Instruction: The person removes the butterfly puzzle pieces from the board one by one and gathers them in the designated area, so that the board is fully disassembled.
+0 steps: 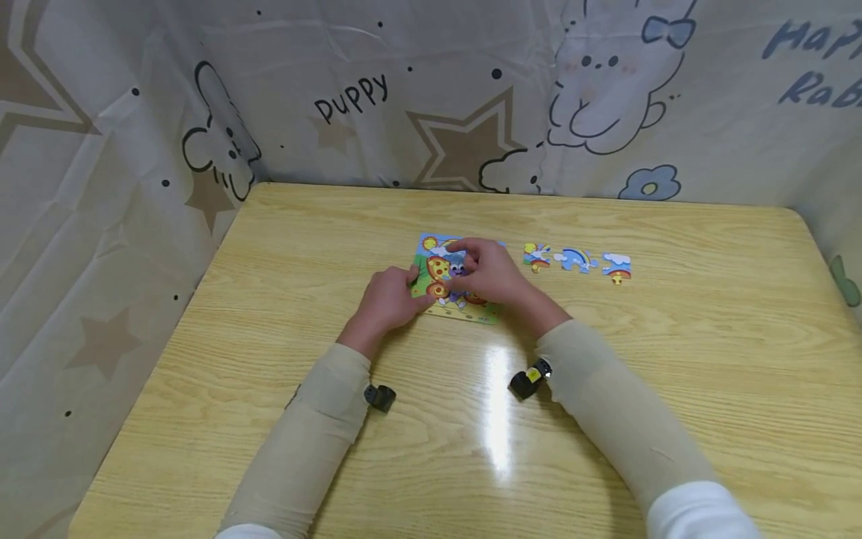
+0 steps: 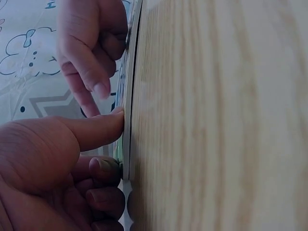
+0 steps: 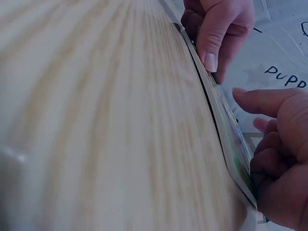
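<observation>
The left grip (image 1: pixel 393 298) pinches the near left corner of a butterfly jigsaw puzzle (image 1: pixel 438 269), thumb on its face. The right grip (image 1: pixel 494 273) lies over the puzzle's right half, thumb and forefinger spread apart, other fingers curled.

Only the head view shows the butterfly picture and, just right of the right grip, three loose pieces in a row: a sun piece (image 1: pixel 536 256), a rainbow piece (image 1: pixel 575 260) and a cloud piece (image 1: pixel 616 267). The wrist views give the board edge-on, flat and thin, a dark line under its rim.

Wood-grain tabletop (image 1: pixel 417 457) spreads left, right and nearer than both grips; its far edge, well beyond them, meets a printed cloth (image 1: pixel 370 45).
</observation>
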Demonstrator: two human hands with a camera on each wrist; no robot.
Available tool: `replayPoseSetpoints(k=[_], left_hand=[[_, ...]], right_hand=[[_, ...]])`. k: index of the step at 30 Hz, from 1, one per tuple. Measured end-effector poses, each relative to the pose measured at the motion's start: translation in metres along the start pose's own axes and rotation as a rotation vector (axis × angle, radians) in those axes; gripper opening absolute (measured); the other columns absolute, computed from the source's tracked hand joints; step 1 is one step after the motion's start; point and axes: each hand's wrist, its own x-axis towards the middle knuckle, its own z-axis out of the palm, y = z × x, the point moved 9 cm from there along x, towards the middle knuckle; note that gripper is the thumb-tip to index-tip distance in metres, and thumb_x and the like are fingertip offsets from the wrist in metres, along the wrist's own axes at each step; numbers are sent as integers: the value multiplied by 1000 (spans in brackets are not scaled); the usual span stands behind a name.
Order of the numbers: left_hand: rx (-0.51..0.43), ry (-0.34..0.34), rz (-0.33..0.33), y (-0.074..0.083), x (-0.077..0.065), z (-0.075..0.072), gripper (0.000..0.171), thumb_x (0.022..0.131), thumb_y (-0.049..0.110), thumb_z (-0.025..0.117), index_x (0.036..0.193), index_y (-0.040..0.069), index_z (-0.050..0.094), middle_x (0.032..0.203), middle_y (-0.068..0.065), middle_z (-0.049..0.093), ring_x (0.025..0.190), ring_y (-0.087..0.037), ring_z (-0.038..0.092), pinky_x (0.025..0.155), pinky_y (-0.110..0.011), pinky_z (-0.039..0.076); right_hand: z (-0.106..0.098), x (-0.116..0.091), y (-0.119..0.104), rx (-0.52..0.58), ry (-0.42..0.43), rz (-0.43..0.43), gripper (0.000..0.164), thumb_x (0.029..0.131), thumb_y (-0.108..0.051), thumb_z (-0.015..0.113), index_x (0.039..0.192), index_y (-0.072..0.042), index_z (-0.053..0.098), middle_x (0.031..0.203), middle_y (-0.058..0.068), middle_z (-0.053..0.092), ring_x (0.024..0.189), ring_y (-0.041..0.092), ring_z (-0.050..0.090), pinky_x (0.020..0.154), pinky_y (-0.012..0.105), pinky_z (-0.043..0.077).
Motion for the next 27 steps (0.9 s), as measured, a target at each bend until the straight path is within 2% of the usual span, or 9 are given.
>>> replayPoseSetpoints(k=[7,12,16,22,27], left_hand=[[-12,-1,-10,-2,0,0,68,92,37,73,146,3,48,141,-14,54,124,-31,53,98,-41,44],[-12,-10,-9,-3,0,1,68,93,37,72,146,3,47,142,-14,53,127,-32,51,100,-42,43],[-5,-10,0,-2,0,1,67,94,38,70,147,4,46,143,-14,53,128,-32,50,102,-43,42],[38,-8,36,3,-2,0,64,96,38,68,147,4,47,138,-17,57,122,-35,54,99,-44,44],[25,-4,30,2,-2,0,65,95,37,69,146,4,47,139,-17,56,124,-34,54,99,-43,44]], right_hand=[[5,5,4,-19,-8,33,54,79,-12,87,128,-2,64,61,1,41,53,15,36,57,31,35],[9,6,6,-61,-49,62,55,81,-12,85,130,-1,62,64,2,47,56,16,42,62,31,39],[11,5,5,-59,-74,69,53,81,-11,85,128,-1,63,63,2,45,56,17,40,64,32,39],[14,3,3,-49,-119,84,51,81,-8,85,127,-2,64,60,1,41,52,15,36,58,31,35],[12,1,-3,-48,-101,84,53,81,-11,85,128,-1,63,62,1,44,53,15,37,57,31,34]])
